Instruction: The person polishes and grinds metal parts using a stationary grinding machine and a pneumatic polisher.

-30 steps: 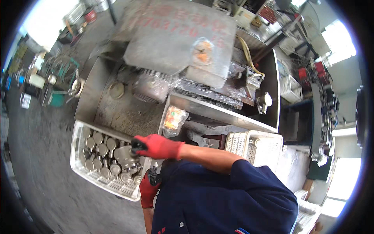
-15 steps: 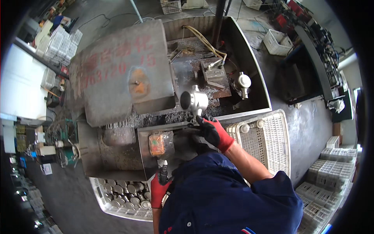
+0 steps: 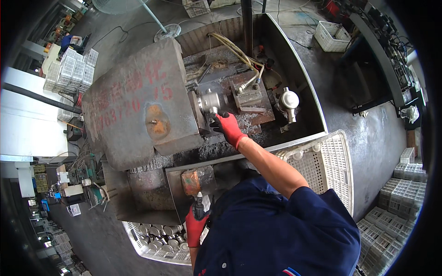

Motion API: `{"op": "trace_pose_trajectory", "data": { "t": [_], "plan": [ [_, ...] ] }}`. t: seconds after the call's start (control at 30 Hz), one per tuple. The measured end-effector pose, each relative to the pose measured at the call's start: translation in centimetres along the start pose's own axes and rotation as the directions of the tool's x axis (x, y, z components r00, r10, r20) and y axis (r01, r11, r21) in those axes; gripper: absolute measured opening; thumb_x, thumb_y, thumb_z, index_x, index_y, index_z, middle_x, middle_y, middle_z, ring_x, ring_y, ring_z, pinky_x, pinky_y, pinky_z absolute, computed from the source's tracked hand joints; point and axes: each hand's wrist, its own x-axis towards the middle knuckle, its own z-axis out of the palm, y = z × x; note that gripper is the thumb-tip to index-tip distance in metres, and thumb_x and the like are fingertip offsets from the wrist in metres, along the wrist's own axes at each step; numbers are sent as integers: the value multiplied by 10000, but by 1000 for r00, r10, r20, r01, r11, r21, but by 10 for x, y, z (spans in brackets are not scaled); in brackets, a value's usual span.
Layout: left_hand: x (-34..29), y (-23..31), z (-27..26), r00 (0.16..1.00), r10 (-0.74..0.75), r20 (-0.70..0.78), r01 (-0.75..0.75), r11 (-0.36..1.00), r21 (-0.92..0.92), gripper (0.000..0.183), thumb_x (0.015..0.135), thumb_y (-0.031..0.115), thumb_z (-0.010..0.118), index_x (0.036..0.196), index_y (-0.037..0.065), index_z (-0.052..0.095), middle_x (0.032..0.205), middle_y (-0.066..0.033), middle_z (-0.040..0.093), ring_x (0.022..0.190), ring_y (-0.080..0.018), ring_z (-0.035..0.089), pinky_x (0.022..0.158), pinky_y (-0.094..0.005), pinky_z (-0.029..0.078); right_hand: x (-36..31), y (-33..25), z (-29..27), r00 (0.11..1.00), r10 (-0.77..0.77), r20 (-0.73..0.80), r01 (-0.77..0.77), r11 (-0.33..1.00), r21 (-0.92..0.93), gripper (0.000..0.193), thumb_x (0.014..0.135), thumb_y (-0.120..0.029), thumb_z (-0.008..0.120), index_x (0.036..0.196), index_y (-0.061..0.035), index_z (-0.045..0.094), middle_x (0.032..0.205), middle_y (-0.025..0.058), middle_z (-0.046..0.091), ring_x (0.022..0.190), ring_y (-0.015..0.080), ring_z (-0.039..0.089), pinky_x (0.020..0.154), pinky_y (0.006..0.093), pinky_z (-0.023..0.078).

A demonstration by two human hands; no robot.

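My right hand [image 3: 229, 127], in a red glove with black fingers, is closed on the lower neck of a silvery metal pipe fitting [image 3: 210, 100]. The round end of that fitting sits against the machine's dark spindle end beside the big grey cover [image 3: 124, 110]. At the lower front, my left hand [image 3: 195, 225], gloved alike, is closed around a dark cylindrical handle with a pale tip [image 3: 199, 208]. Whether the handle is loose or fixed cannot be made out. Another round metal fitting [image 3: 289, 100] rests on the right inside the metal trough [image 3: 317, 110].
Below the trough's front left stands a white crate [image 3: 138, 246] of several metal fittings. Another white crate [image 3: 338, 170] stands at the front right. Beige hoses [image 3: 235, 48] run to a clamping block [image 3: 251, 96]. An orange-and-clear package [image 3: 191, 181] lies on the front ledge.
My right hand has carried the fitting forward and left, from above the trough's front edge to the spindle. My left hand stays on the dark handle. The view has shifted.
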Motion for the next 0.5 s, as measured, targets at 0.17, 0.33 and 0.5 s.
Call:
{"op": "trace_pose_trajectory", "data": {
  "t": [0.17, 0.33, 0.5],
  "plan": [
    [7, -9, 6, 998, -55, 5, 56, 998, -31, 683, 722, 258, 886, 1291, 25, 589, 1141, -234, 701, 1071, -393, 688, 882, -444, 539, -29, -37, 8, 997, -66, 28, 71, 947, -314, 383, 915, -377, 680, 978, -1, 720, 884, 218, 713, 841, 393, 689, 736, 452, 525],
    [15, -9, 8, 1000, 2, -2, -2, 1000, -6, 598, 737, 198, 873, 1241, 24, 601, 1046, -193, 722, 949, -334, 723, 829, -402, 544, -30, -56, 11, 993, -89, 74, 112, 903, -414, 320, 892, -339, 693, 1000, -41, 731, 942, 219, 716, 924, 417, 674, 777, 471, 527],
    [26, -9, 11, 999, -37, 21, 36, 999, 37, 646, 747, 206, 864, 1302, 37, 578, 1083, -209, 715, 1015, -359, 712, 853, -406, 544, -37, -50, 15, 986, -165, 13, 150, 856, -494, 319, 884, -335, 700, 1002, -40, 727, 948, 224, 713, 931, 426, 671, 783, 485, 526]
  ]
}}
